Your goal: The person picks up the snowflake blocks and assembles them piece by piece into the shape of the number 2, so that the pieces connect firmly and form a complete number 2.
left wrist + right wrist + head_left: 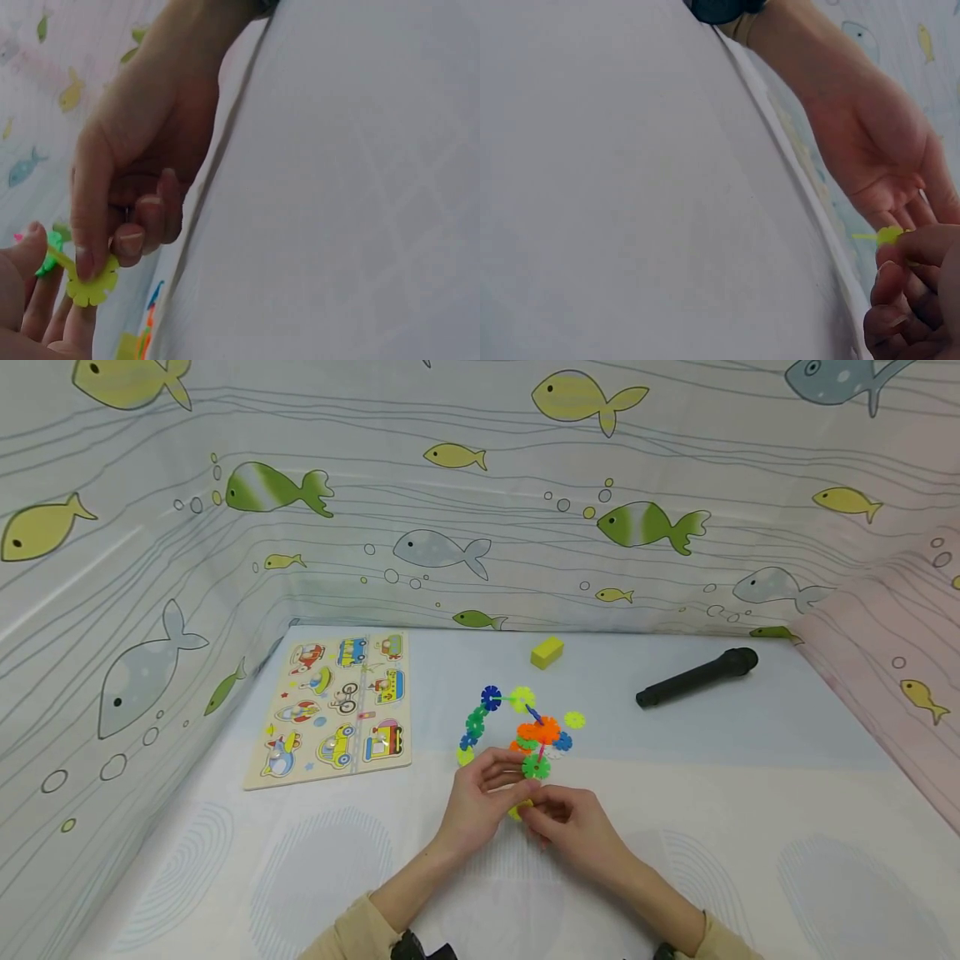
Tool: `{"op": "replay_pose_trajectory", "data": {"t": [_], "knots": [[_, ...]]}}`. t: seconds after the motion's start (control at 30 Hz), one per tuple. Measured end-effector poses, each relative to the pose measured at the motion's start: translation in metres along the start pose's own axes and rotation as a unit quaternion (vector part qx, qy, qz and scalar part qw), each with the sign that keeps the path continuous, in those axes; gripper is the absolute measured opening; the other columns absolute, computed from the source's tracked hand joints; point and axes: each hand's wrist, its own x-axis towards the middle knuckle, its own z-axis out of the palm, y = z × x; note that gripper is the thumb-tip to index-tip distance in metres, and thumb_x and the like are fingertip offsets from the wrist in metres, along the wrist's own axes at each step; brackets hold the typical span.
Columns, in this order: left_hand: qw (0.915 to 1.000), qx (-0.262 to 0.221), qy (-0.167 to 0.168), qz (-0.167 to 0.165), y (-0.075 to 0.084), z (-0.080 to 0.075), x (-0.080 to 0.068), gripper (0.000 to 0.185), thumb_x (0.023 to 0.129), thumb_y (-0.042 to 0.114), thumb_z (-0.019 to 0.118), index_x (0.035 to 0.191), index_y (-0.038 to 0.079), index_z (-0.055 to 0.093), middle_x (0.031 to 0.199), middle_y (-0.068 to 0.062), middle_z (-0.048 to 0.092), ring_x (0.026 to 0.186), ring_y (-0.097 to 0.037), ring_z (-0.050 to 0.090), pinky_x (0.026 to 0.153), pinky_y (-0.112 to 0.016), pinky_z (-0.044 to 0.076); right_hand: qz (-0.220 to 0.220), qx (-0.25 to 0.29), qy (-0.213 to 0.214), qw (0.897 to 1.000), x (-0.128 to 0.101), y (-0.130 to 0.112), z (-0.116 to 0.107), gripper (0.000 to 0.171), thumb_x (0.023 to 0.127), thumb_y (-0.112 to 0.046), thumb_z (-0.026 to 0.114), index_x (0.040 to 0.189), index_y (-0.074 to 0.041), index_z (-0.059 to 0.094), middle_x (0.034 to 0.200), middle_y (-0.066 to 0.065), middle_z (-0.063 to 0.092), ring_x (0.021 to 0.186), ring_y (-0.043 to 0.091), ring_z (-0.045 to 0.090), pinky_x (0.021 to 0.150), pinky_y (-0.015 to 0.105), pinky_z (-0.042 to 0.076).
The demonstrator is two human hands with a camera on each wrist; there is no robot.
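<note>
A chain of interlocking snowflake discs in several colours, with a dark blue disc (491, 697) at its far corner, bends across the table. My left hand (480, 802) holds the near end of the chain, close to a green disc (536, 767). The thumb and index finger of my right hand (577, 827) pinch a yellow disc (94, 289), which meets another yellow piece seen edge-on in the left wrist view. The two hands nearly meet at this yellow disc, and the left fingers extend behind it. Orange discs (547, 730) sit just beyond the hands.
A wooden vehicle puzzle board (341, 710) lies at the left. At the back are a yellow block (547, 652) and, farther right, a black microphone (697, 678). A loose-looking yellow-green disc (574, 720) lies right of the orange ones. Fish-printed cloth walls (525, 593) enclose the table.
</note>
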Motion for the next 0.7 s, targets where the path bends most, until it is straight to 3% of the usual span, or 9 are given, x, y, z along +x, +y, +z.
{"op": "replay_pose_trajectory", "data": {"t": [0.2, 0.43, 0.7], "knots": [[0.9998, 0.019, -0.006, 0.009, 0.0011, 0.0011, -0.0005, 0.029, 0.089, 0.008, 0.075, 0.116, 0.007, 0.066, 0.111, -0.013, 0.073, 0.106, -0.023, 0.07, 0.088, -0.024, 0.057, -0.013, -0.012, -0.005, 1.0, -0.0014, -0.0007, -0.0009, 0.018, 0.096, -0.026, 0.068, 0.102, -0.009, 0.07, 0.071, 0.004, 0.063, 0.053, 0.02, 0.058, 0.057, 0.024, 0.05], [0.9995, 0.028, -0.006, 0.012, 0.0009, 0.0014, -0.0012, 0.03, 0.089, 0.009, 0.076, 0.116, 0.008, 0.065, 0.11, -0.012, 0.073, 0.105, -0.022, 0.07, 0.084, -0.025, 0.058, -0.005, 0.001, 0.01, 1.0, -0.0013, -0.0001, -0.0011, 0.018, 0.094, -0.024, 0.07, 0.099, -0.007, 0.071, 0.069, 0.006, 0.062, 0.051, 0.012, 0.054, 0.048, 0.023, 0.047], [0.9985, 0.044, -0.005, 0.032, 0.0017, 0.0008, -0.0013, 0.029, 0.088, 0.009, 0.076, 0.115, 0.008, 0.066, 0.109, -0.01, 0.073, 0.103, -0.021, 0.07, 0.087, -0.026, 0.058, -0.002, 0.055, -0.01, 0.998, -0.0004, 0.0006, -0.0005, 0.017, 0.094, -0.014, 0.069, 0.101, 0.001, 0.069, 0.073, 0.014, 0.067, 0.056, 0.019, 0.063, 0.057, 0.031, 0.058]]}}
